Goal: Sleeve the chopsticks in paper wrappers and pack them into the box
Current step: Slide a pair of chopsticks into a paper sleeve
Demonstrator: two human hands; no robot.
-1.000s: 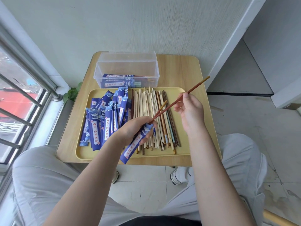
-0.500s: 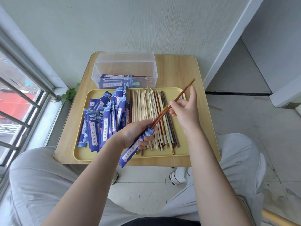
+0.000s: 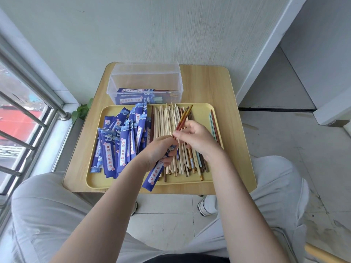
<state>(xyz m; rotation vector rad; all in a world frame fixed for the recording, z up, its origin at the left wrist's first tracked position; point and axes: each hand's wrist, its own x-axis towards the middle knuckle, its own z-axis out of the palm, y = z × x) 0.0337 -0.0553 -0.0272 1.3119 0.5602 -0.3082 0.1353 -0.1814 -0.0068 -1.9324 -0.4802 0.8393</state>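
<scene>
My left hand [image 3: 158, 150] grips a blue paper wrapper [image 3: 154, 175] that slants down toward the tray's front edge. My right hand [image 3: 197, 138] pinches a reddish-brown chopstick pair [image 3: 183, 117] whose lower part is inside the wrapper's mouth; the upper ends stick out above both hands. A yellow tray [image 3: 208, 111] holds a pile of blue wrappers [image 3: 121, 141] on the left and several loose chopsticks [image 3: 167, 120] in the middle. Behind the tray stands a clear plastic box [image 3: 146, 80] with a few sleeved pairs lying in its bottom.
The tray and box sit on a small wooden table [image 3: 205, 82] against a pale wall. Two chopsticks [image 3: 213, 124] lie apart at the tray's right side. A window with metal bars [image 3: 28, 111] is on the left, a small plant [image 3: 81, 111] by the table's corner.
My right hand has pushed the chopstick pair down and left, deeper into the wrapper, so less of it sticks out. The two hands have come close together.
</scene>
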